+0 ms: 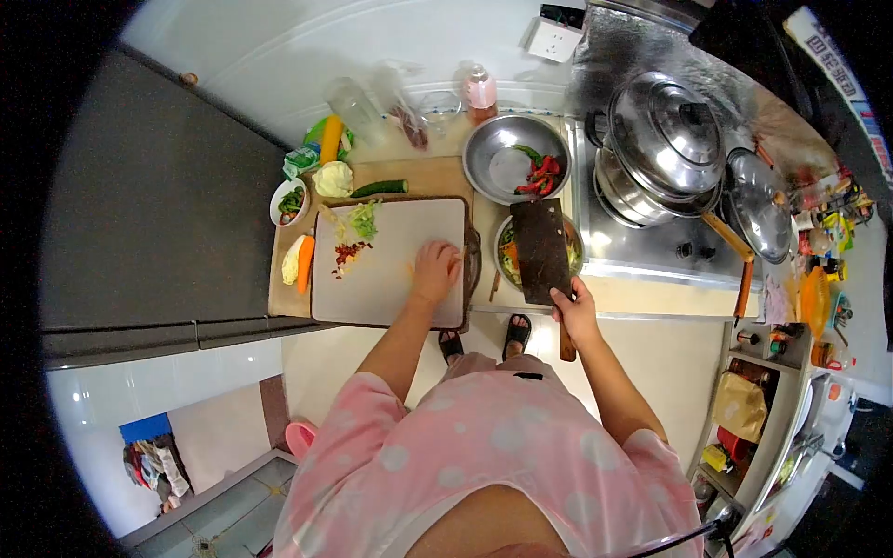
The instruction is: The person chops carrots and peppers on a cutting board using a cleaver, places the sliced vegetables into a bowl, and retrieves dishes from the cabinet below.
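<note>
My right hand (577, 309) grips the wooden handle of a wide dark cleaver (542, 249), whose blade lies over a bowl of cut vegetables (505, 259) and hides much of it. On the right part of the grey cutting board (381, 293) rests my left hand (436, 270), palm down with its fingers bent; a bit of something pale shows by the fingertips, too small to name. Chopped red pieces (349, 257) and light green leafy pieces (364, 219) lie at the board's upper left.
Behind the board are a cucumber (379, 188) and a cabbage piece (333, 179). A carrot (304, 264) lies left of it. A metal bowl (488, 160) holds red and green peppers. On the right stands a stove (651, 244) with a lidded steel pot (640, 191).
</note>
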Available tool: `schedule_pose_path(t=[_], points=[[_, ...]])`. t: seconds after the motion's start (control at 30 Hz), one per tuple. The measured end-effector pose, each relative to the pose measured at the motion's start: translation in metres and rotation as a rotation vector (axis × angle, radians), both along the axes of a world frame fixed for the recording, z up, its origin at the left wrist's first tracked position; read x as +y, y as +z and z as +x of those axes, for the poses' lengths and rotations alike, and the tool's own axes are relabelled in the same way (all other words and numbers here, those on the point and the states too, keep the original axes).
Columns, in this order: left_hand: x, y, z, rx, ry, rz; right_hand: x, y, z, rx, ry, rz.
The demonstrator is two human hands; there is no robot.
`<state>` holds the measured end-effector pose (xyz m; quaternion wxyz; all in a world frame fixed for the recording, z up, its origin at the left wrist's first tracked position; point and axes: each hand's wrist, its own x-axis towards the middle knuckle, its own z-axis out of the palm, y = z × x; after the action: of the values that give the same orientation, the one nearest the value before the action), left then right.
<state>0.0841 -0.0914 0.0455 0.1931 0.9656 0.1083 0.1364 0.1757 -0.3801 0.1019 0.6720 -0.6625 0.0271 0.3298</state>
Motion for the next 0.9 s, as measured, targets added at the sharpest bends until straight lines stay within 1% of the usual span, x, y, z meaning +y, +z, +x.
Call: schedule_pose_path(t=[0.03,0.07,0.13,0.17,0.23,0.33,0.43,0.53,0.63,0.73,0.83,0.9], points=[[0.004,-0.005,-0.004,-0.026,0.023,-0.019,0.004,0.003,-0.005,0.009,0.023,-0.025],[0.007,-0.01,-0.008,-0.044,0.033,-0.006,0.011,0.006,-0.011,0.061,-0.002,0.009],[0.008,-0.002,-0.011,-0.084,0.06,0.016,0.026,0.012,-0.023,0.16,-0.045,0.075],[0.008,0.002,-0.011,-0.081,0.033,-0.006,0.027,0.001,-0.025,0.117,0.027,0.07],[0.006,0.016,-0.007,-0.074,-0.027,-0.048,0.036,-0.001,-0.034,0.136,0.025,0.07],[0.011,0.008,-0.004,0.002,-0.092,-0.051,0.046,-0.002,-0.045,0.149,0.014,0.038],[0.019,0.003,-0.006,0.066,-0.039,0.0,0.052,-0.003,-0.053,0.153,0.045,-0.022],[0.023,0.005,-0.019,-0.071,-0.032,-0.116,0.054,-0.021,-0.059,0.232,0.047,0.002],[0.028,0.0,-0.034,-0.138,0.039,-0.277,0.06,-0.029,-0.064,0.221,0.078,0.006],[0.026,-0.01,-0.058,-0.207,0.325,-0.416,0.068,-0.023,-0.062,0.252,0.076,-0.046],[0.015,-0.009,-0.072,-0.136,0.466,-0.476,0.072,-0.024,-0.058,0.251,0.084,-0.057],[0.004,-0.011,-0.07,-0.142,0.484,-0.519,0.073,-0.028,-0.054,0.261,0.102,-0.073]])
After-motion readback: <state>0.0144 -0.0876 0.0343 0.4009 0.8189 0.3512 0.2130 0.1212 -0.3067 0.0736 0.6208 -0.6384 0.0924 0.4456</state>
